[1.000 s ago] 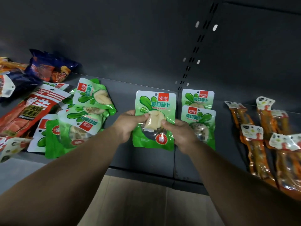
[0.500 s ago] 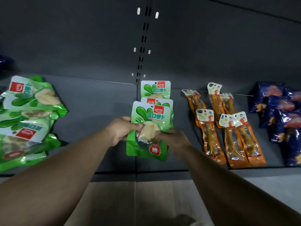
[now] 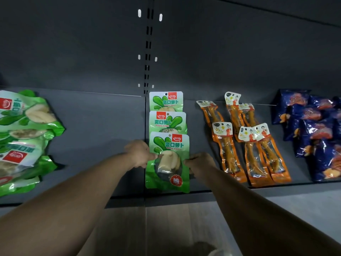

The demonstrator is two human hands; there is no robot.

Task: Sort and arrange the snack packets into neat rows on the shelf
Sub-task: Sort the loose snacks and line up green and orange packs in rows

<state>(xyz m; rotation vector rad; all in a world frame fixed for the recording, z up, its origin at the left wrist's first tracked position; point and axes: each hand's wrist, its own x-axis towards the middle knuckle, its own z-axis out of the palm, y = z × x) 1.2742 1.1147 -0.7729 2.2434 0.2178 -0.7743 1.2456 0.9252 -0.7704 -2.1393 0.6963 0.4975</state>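
A green radish snack packet (image 3: 168, 145) lies at the front of a row on the dark shelf (image 3: 103, 126). My left hand (image 3: 140, 154) pinches its left edge and my right hand (image 3: 200, 162) pinches its right edge. Behind it two matching green packets (image 3: 167, 122) overlap in a line toward the back wall, the far one (image 3: 166, 100) against the wall. A loose heap of the same green packets (image 3: 24, 137) lies at the far left.
Orange stick-shaped packets (image 3: 245, 143) lie in rows to the right of the green line. Dark blue packets (image 3: 313, 132) are stacked at the far right. The shelf's front lip (image 3: 184, 197) runs below my hands, with a wooden floor (image 3: 166, 228) under it.
The view has swung right, away from the left heap. Both hands have carried the green packet rightward and down onto the shelf, in front of the two lined-up packets.
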